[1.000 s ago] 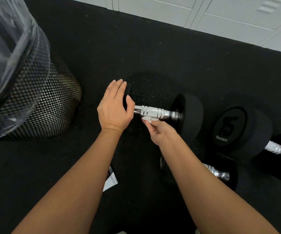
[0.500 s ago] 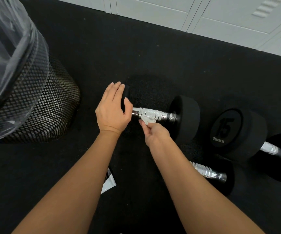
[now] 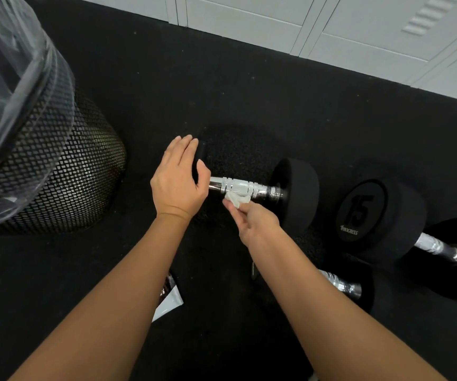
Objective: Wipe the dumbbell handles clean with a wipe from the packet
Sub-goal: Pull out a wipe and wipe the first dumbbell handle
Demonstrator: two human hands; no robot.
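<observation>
Packet (image 3: 170,300): lying on the black floor mat (image 3: 221,86) nearest the viewer, half hidden under the left forearm, only a white corner and a dark printed strip peeking out.
Nearest dumbbell (image 3: 340,284): low on the right, its chrome handle sticking out from behind the right forearm, apart from both hands.
Right hand (image 3: 254,221): fingers curled, pinching a small crumpled white wipe (image 3: 237,199) and pressing it up against the underside of the handle (image 3: 245,188).
Handle: chrome, ribbed, lying level between two black heads, and the wipe touches it about mid-length.
Left hand (image 3: 179,180): laid over the near head of that dumbbell (image 3: 294,193), fingers straight and together, thumb spread toward the handle, palm resting on the rubber.
Far head: round black disc to the right of the wipe, resting on the mat.
Third dumbbell (image 3: 381,215): further right, well apart from the hands, with "15" on its face and its handle angling away.
Mesh bin (image 3: 56,171): black metal basket at far left with a clear plastic liner (image 3: 4,78).
Lockers (image 3: 331,28): pale grey doors along the far edge of the mat.
</observation>
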